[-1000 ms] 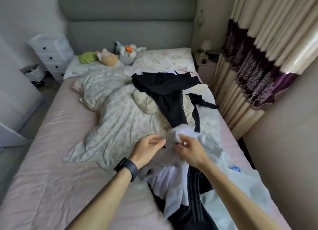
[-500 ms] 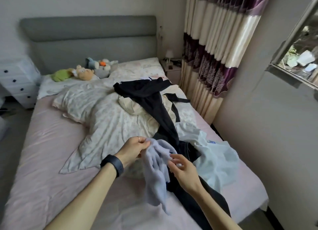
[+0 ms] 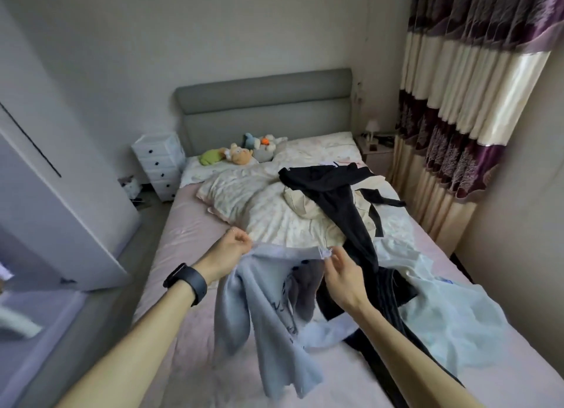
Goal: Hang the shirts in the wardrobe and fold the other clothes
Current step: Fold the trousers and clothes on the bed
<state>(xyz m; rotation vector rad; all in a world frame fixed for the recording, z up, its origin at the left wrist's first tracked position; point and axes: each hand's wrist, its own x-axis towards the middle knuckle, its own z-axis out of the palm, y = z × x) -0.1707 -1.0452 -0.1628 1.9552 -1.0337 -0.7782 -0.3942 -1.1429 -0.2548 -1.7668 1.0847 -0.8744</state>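
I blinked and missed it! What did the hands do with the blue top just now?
The left hand and right hand, close together on the pile a second ago, moved apart and lifted the light blue top; it now hangs spread between them, each pinching its upper edge. The black clothes and plush toys stayed put on the bed.

The bed (image 3: 189,224) fills the middle of the frame, with the headboard (image 3: 262,102) at its far end and soft toys (image 3: 241,155) in front of it. A drawer unit (image 3: 158,163) stands left of the bed and the curtain (image 3: 457,102) hangs on the right. Clothes (image 3: 329,190) lie on the quilt (image 3: 259,212) right of centre; in the lower centre, the left hand (image 3: 233,248) and right hand (image 3: 341,273) hold a garment (image 3: 259,300) above the bed.
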